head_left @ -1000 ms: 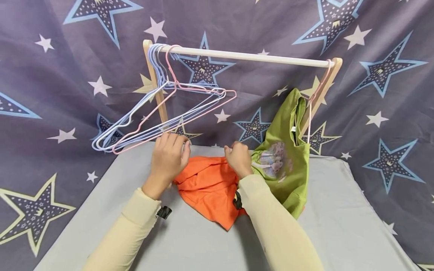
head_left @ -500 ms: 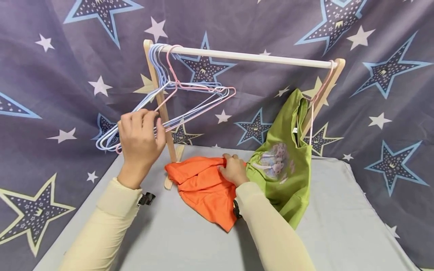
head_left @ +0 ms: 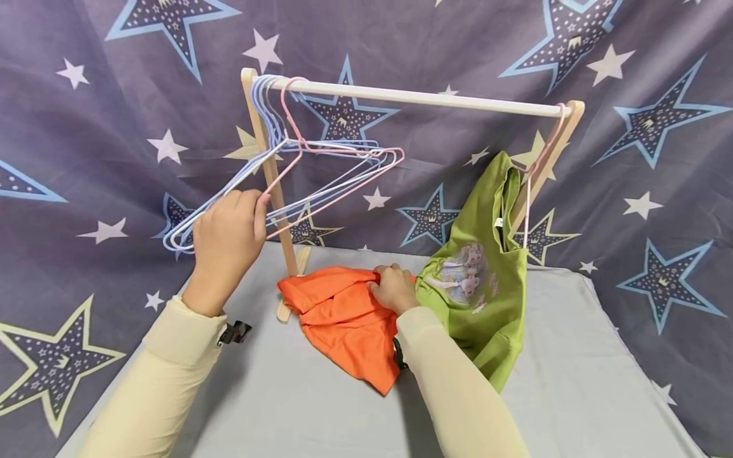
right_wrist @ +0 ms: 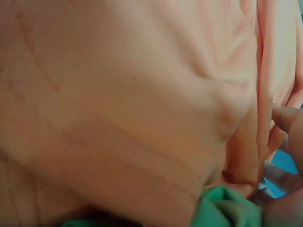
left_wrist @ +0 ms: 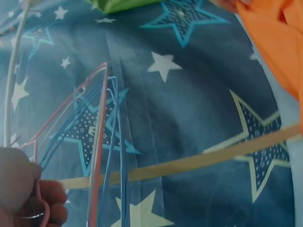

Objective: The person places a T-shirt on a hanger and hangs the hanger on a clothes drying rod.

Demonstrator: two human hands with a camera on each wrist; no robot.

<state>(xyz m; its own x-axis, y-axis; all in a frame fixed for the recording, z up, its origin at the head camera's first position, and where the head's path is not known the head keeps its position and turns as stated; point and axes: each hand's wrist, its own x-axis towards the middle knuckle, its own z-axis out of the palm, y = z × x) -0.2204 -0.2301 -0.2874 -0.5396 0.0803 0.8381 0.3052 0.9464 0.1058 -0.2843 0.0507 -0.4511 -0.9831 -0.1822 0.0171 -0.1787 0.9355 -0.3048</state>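
Note:
My left hand (head_left: 229, 242) grips the front pink hanger (head_left: 301, 146) by its sloping arm. In the left wrist view, curled fingers (left_wrist: 52, 196) wrap the pink wire. The hanger's hook is on the rail, in front of several blue and white hangers (head_left: 260, 105). On the table, an orange garment (head_left: 343, 312) lies crumpled, its exact kind unclear. My right hand (head_left: 395, 289) holds that garment's upper right part, the fingertips partly hidden in the folds. Close by, a green top (head_left: 492, 299) with a printed picture hangs from another pink hanger (head_left: 552, 137).
A rack with a white rail (head_left: 418, 95) and wooden legs (head_left: 275, 184) stands at the back of the grey-covered table (head_left: 321, 420). Behind it hangs a star-patterned curtain (head_left: 372, 38). The green top drapes down onto the right side of the table.
My left hand has left the orange garment, moved up and left to the hangers, and taken hold of the front pink one. My right hand has shifted slightly down on the garment.

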